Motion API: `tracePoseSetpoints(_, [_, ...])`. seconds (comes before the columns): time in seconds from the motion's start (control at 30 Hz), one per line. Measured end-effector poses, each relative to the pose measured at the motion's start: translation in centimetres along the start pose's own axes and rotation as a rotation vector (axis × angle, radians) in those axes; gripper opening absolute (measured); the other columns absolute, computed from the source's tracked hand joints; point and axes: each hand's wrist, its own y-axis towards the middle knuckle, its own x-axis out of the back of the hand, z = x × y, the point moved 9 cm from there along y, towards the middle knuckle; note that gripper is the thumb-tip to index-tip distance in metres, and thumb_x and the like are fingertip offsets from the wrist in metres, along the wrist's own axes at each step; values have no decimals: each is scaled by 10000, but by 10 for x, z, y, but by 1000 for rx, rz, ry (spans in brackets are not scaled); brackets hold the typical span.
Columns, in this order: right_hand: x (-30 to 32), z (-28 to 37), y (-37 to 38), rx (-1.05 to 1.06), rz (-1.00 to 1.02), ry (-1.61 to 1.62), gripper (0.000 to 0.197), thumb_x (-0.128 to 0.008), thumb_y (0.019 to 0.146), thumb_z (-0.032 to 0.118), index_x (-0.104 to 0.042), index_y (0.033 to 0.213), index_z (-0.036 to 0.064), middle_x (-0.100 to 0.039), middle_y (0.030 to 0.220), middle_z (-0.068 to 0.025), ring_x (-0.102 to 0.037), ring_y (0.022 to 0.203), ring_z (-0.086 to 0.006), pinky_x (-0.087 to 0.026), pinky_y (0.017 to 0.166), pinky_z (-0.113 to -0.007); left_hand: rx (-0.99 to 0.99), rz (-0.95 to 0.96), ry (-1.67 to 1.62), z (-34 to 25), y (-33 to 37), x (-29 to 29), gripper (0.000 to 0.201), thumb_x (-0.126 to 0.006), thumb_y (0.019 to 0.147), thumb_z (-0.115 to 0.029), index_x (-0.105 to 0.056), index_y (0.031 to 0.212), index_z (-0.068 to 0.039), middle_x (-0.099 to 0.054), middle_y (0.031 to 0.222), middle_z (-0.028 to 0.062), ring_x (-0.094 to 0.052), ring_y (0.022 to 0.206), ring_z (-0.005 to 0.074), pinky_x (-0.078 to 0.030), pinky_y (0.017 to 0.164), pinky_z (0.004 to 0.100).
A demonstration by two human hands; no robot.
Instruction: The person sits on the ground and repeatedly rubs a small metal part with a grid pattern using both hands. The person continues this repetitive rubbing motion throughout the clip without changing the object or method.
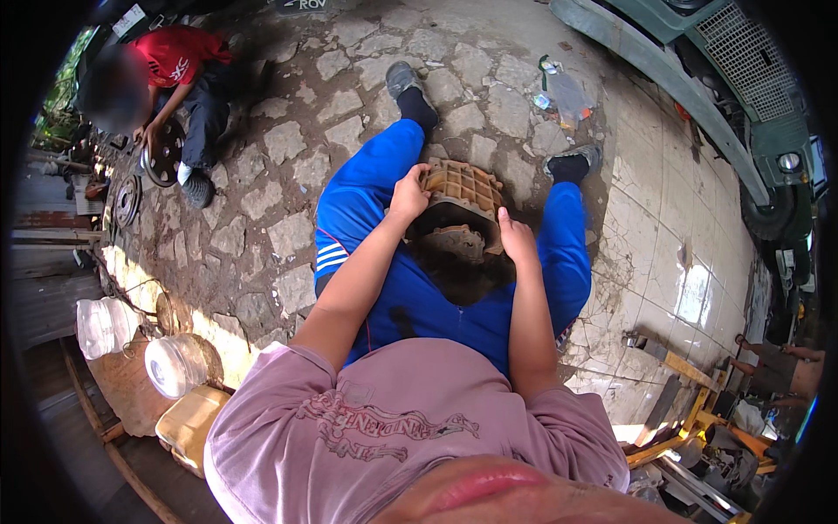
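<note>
A ribbed, brownish cast-metal housing (463,180) stands between my spread legs, its hollow, dark opening facing me. My left hand (408,192) grips its left edge, fingers partly behind the ribs. On the opposite edge, my right hand (517,237) holds on with the thumb up along the near side, its fingers hidden behind the rim. Inside the opening a rough, grey-brown inner part shows, and the lower portion is lost in shadow against my blue trousers (353,196).
At the far left a person in a red shirt (179,57) handles a dark round disc with holes (163,157). Clear plastic jugs (175,365) and a yellow jerrycan (194,426) stand at lower left. A green vehicle (772,144) is at upper right; litter (567,94) lies on the stones.
</note>
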Motion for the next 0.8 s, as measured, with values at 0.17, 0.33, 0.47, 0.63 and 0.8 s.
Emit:
tracePoseSetpoints(0.17, [1,-7,4,84,-184,138,749,-216,1110,643,-659,1437,137,-675,1380,-221,-566,1348,-458,-374,1187,-578,-15,-31,-26,-13,0,-3,446,-775,847,84,-519,1176,-73,-542,754,59,-620,735,189,-542,718,356])
tracePoseSetpoints(0.33, [-17,-19,6,46,-77,112,774,-195,1104,664,-483,1598,144,-476,1640,-133,-428,1513,-373,-275,1258,-590,-67,-51,-43,-26,1,-1,464,-864,833,4,-477,1079,-71,-542,744,72,-574,687,194,-521,682,364])
tracePoseSetpoints(0.47, [-15,-5,0,12,40,54,791,-172,1099,675,-446,1622,149,-414,1685,-118,-367,1559,-348,-206,1277,-630,-17,-25,1,-22,-4,0,517,-919,803,-60,-476,1069,-74,-570,752,76,-594,693,197,-510,672,369])
tracePoseSetpoints(0.63, [-14,5,-8,-11,59,17,828,-168,1095,685,-406,1639,108,-358,1720,-101,-308,1593,-321,-176,1287,-631,-29,-4,-27,-22,-4,0,562,-964,763,-114,-472,1032,-75,-550,727,60,-560,675,182,-490,655,354])
tracePoseSetpoints(0.8, [-18,-1,-8,20,8,32,817,-184,1102,667,-399,1639,90,-353,1720,-116,-291,1601,-316,-168,1290,-620,-12,-3,0,-23,1,0,500,-904,864,-312,-479,961,-68,-599,741,113,-598,693,244,-507,688,401])
